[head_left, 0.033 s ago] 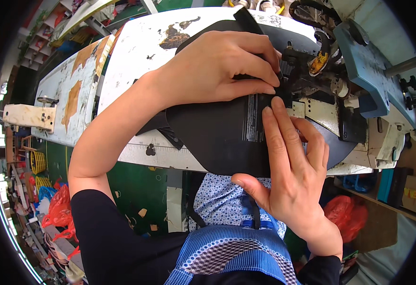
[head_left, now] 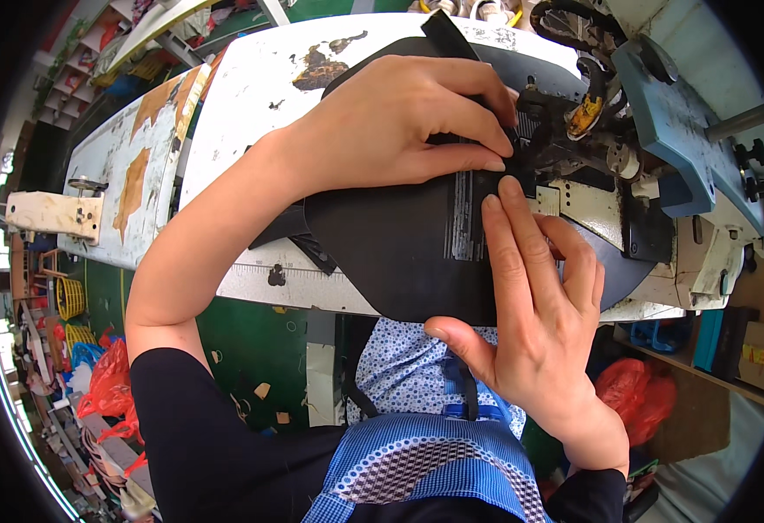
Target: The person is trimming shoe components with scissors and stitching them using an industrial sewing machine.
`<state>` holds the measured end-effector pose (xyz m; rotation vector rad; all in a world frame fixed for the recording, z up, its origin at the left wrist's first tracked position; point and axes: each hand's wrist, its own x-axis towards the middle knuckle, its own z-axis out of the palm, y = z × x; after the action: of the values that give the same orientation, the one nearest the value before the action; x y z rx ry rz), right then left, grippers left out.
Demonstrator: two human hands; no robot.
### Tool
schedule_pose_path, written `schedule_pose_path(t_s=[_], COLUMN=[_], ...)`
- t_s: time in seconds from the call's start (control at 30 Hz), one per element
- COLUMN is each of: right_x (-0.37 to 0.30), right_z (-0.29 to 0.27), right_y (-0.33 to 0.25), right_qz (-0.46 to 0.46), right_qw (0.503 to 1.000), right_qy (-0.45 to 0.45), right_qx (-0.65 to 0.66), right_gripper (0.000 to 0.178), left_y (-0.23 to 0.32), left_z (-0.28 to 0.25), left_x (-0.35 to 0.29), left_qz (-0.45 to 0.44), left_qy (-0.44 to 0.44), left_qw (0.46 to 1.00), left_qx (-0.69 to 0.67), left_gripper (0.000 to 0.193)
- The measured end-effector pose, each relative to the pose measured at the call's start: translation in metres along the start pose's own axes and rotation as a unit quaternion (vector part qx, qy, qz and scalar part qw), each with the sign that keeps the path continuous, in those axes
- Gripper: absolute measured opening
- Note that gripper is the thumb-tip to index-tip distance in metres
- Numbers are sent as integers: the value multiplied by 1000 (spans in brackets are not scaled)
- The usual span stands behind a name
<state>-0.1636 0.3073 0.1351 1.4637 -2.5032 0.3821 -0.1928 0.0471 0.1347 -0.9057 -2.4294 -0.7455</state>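
I see both hands flat on a black sheet (head_left: pixel 399 253) at the sewing machine (head_left: pixel 661 131). Left hand (head_left: pixel 399 122) presses down on the sheet's far part, fingers curled, thumb and fingertips pinched at the ribbed strip (head_left: pixel 465 213) right by the needle area; I read that as steering the edge into the foot. Right hand (head_left: pixel 543 322) lies open on the near part, fingers extended toward the needle, thumb hooked under the sheet's near edge, so it is pressing and supporting rather than clenching anything. My guess at why the hands are split like this: one on each side of the strip keeps it aligned and the sheet taut. The sheet sits at the tabletop's (head_left: pixel 251 113) near edge, toward its right end, overhanging toward the lap, with its far end running up past the left hand. The tabletop is white, badly chipped, with brown patches and a ruler scale along the near edge. A small wooden bracket (head_left: pixel 50 213) juts out at its left end. The machine's blue-grey head is at the right, with black levers and a yellow part near the needle. Below the hands are a blue patterned apron (head_left: pixel 417 471) and black sleeves. The floor is green with scraps on it; red bags (head_left: pixel 107 383) lie to the left, and another red bag and boxes sit under the right side. The shelves at far left are too blurred to read.
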Motion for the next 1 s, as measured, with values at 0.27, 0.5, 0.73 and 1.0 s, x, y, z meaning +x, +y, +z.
schedule_pose_path(t_s=[0.27, 0.5, 0.73, 1.0], right_x=[0, 1, 0, 3], right_z=[2, 2, 1, -1], right_y=[1, 3, 6, 6], right_qz=[7, 7, 12, 18], right_qw=[1000, 1000, 999, 999], right_qy=[12, 22, 30, 31], right_qx=[4, 10, 22, 37], right_gripper=[93, 93, 92, 92], left_y=[-2, 1, 8, 19], left_z=[0, -3, 1, 3], left_x=[2, 1, 0, -1], left_qz=[-27, -40, -44, -86], left_qy=[-13, -18, -7, 10], left_qw=[999, 999, 999, 996], left_qx=[-34, -28, -17, 0], left_gripper=[17, 20, 20, 20])
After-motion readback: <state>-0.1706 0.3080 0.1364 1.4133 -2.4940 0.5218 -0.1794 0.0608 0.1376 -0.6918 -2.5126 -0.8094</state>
